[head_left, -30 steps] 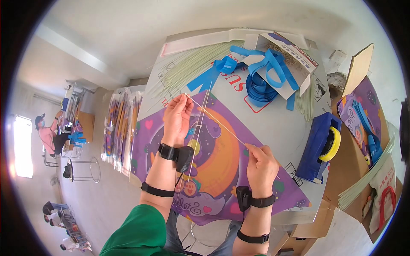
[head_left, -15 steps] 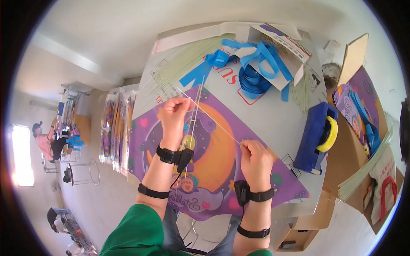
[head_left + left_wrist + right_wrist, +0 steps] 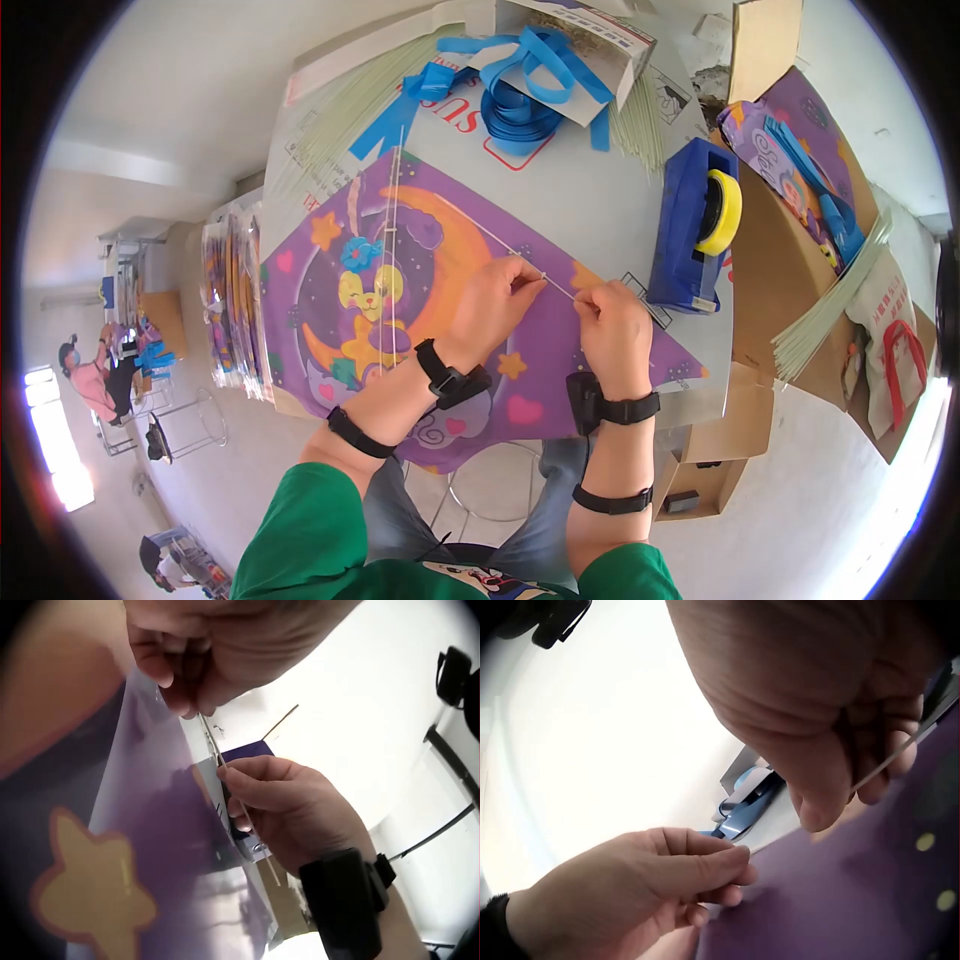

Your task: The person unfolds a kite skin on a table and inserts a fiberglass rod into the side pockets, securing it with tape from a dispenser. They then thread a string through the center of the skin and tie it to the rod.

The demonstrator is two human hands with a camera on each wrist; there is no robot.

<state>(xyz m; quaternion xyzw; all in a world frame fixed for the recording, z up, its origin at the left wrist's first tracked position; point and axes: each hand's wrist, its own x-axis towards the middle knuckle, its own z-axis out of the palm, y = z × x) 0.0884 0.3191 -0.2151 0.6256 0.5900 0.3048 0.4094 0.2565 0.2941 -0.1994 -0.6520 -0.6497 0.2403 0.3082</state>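
Observation:
A thin pale rod (image 3: pixel 480 228) slants over the right side of a purple kite-shaped sheet (image 3: pixel 480 375) printed with a moon and a cartoon animal. My left hand (image 3: pixel 497 308) pinches the rod between thumb and forefinger. Just beside it, my right hand (image 3: pixel 613 335) pinches the same rod closer to its lower end, which sticks out past the fingers in the left wrist view. Another pale rod (image 3: pixel 390 235) runs lengthwise down the sheet's middle. The sheet lies on a printed grey-white tabletop (image 3: pixel 590 215).
A blue tape dispenser (image 3: pixel 685 220) with yellow tape stands at the right. Blue ribbon (image 3: pixel 520 115) spills from a white box (image 3: pixel 610 50) at the back, near bundled pale sticks (image 3: pixel 370 115). An open carton (image 3: pixel 765 320) sits right of the table; packaged sheets (image 3: pixel 235 300) lie left.
My left hand has come down and rightward along the rod, from its far part to beside my right hand. The head view has shifted, so the table appears farther left and higher.

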